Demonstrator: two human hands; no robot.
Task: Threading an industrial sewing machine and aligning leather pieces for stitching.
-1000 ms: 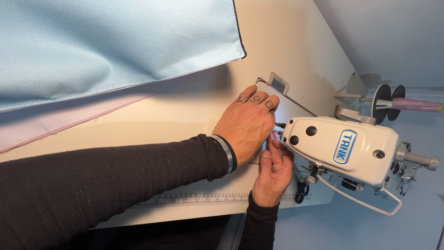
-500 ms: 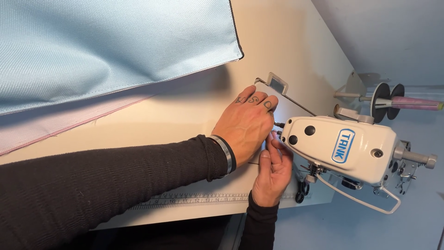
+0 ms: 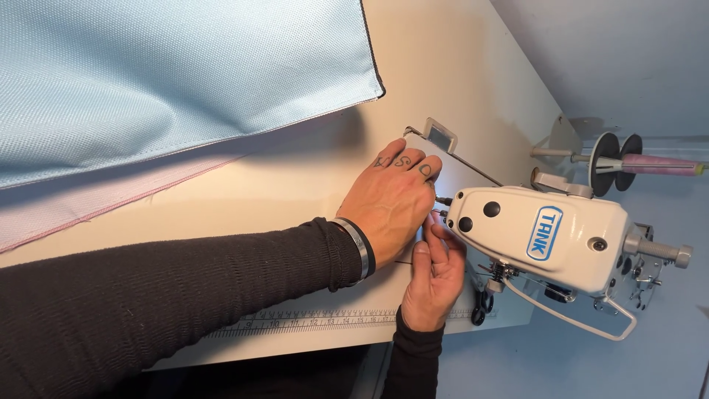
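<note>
Both hands work at the needle end of the white sewing machine head (image 3: 546,240), left hand (image 3: 395,199) spread flat on the cream tabletop (image 3: 310,170), right hand (image 3: 436,277) fingers pinched, on what I cannot tell, risking a needle prick.

sewing machine head (image 3: 546,240) crowding hands (image 3: 395,203), bare tabletop (image 3: 295,177) leftward

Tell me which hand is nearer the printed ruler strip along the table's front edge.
Right. The right hand lies just above the ruler strip, its wrist almost on it, fingers up at the sewing machine head. The left hand rests flat farther back on the table.
</note>
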